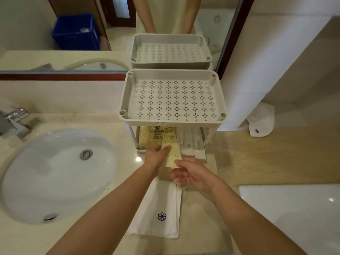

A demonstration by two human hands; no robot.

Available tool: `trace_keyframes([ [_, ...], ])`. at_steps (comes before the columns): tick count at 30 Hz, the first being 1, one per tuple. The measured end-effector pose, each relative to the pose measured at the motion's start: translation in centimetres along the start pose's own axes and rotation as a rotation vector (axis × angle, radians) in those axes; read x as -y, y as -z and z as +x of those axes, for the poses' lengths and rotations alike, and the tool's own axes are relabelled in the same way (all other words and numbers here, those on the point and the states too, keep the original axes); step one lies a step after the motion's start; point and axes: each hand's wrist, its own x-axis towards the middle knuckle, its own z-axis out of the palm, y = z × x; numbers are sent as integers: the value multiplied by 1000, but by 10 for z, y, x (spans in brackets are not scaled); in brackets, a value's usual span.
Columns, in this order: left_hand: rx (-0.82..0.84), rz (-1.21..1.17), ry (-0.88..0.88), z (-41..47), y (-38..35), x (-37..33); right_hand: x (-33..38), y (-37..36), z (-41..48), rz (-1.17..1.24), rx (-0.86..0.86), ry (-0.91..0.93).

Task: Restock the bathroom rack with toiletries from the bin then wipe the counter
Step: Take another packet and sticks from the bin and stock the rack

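The rack [127, 100] is pale matte plastic with two tiers. Its top tray is a rounded rectangle with a raised rim, a floor pierced by rows of small clover-shaped holes, and a round socket at each corner. It stands on the counter [276, 153] against the mirror [36, 34], just right of the sink [58, 173]. The lower tier holds glossy yellow packs and slim white wrapped pieces whose ends stick out past the front edge.

The packet [170, 147] is a long, flat cream sachet with fine print and a saw-toothed near end. Its far end lies in the lower tier, over the yellow packs. The left hand [156, 157] holds it at the side, thumb on top and fingers curled under. The right hand [191, 173] lies loose, its fingers nearly straight, the thumb tip touching the packet's near end.

Beneath the hands lies a white folded towel [156, 208], soft-woven, with a purple flower stitched on it. A second white cloth [261, 120] with the same flower lies crumpled by the wall to the right.

The counter is polished beige stone. The sink is an oval of glossy white ceramic with a chrome drain, and an angular chrome tap [12, 122] stands behind it. The mirror reflects a blue plastic bin [77, 32].
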Motion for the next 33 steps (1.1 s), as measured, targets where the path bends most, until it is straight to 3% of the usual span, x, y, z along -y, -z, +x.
trace_keyframes([
  [7,102,-58,122,20,-4,-6,11,-3,36,5,-98,10],
  [14,-52,121,64,35,-4,2,13,-5,62,43,-212,-77],
  [23,-63,-21,103,42,-9,6,13,-8,63,274,-143,-144],
  [33,-83,17,29,39,-8,6,11,-5,56,31,-65,-184],
])
